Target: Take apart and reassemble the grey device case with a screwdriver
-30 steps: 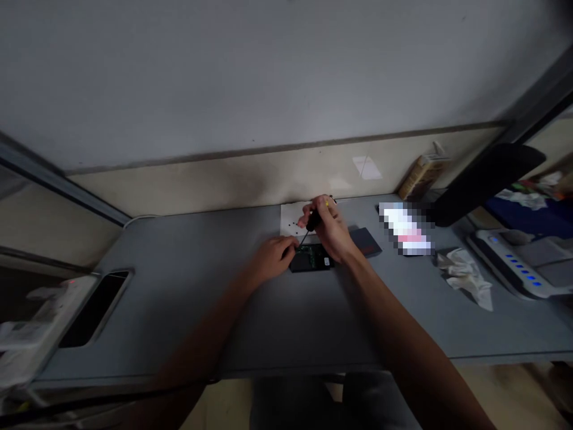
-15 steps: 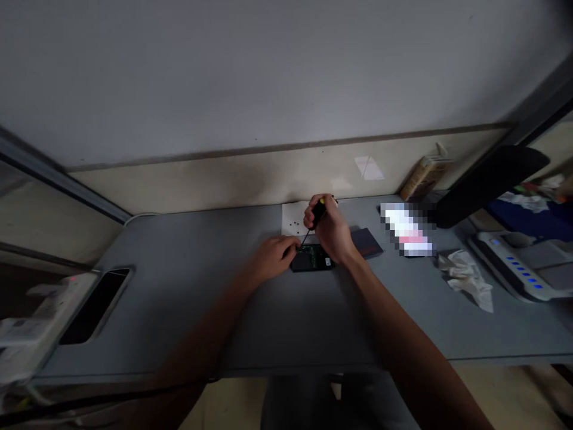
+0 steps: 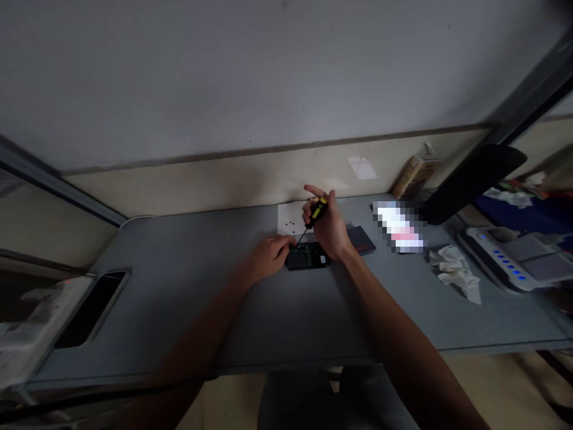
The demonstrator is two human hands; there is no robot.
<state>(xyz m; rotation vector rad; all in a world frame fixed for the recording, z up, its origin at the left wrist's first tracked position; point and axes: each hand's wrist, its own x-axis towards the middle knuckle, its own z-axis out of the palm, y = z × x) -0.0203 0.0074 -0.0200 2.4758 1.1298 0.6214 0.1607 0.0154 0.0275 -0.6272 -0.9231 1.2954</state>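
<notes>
My right hand (image 3: 332, 230) is wrapped round a screwdriver (image 3: 318, 211) with a black and yellow handle, its index finger raised off the grip. The thin shaft slants down to the left, its tip at the upper left part of a green circuit board (image 3: 308, 254) in a flat black case. My left hand (image 3: 271, 255) is closed at the left corner of that board, fingertips beside the screwdriver tip. Behind the board lies a white sheet of paper (image 3: 283, 212) with several small dark screws (image 3: 290, 224). A dark flat cover (image 3: 360, 239) rests right of my right hand.
On the right are a lit phone (image 3: 400, 227), crumpled tissue (image 3: 454, 272), a device with blue lights (image 3: 505, 263), a carton (image 3: 414, 174) and a long black object (image 3: 474, 182). A dark phone (image 3: 92, 310) lies at the left. A wall (image 3: 224, 182) borders the grey desk.
My right index finger has lifted off the screwdriver handle, showing more yellow. The whole view has shifted slightly. My left hand stays at the board's corner.
</notes>
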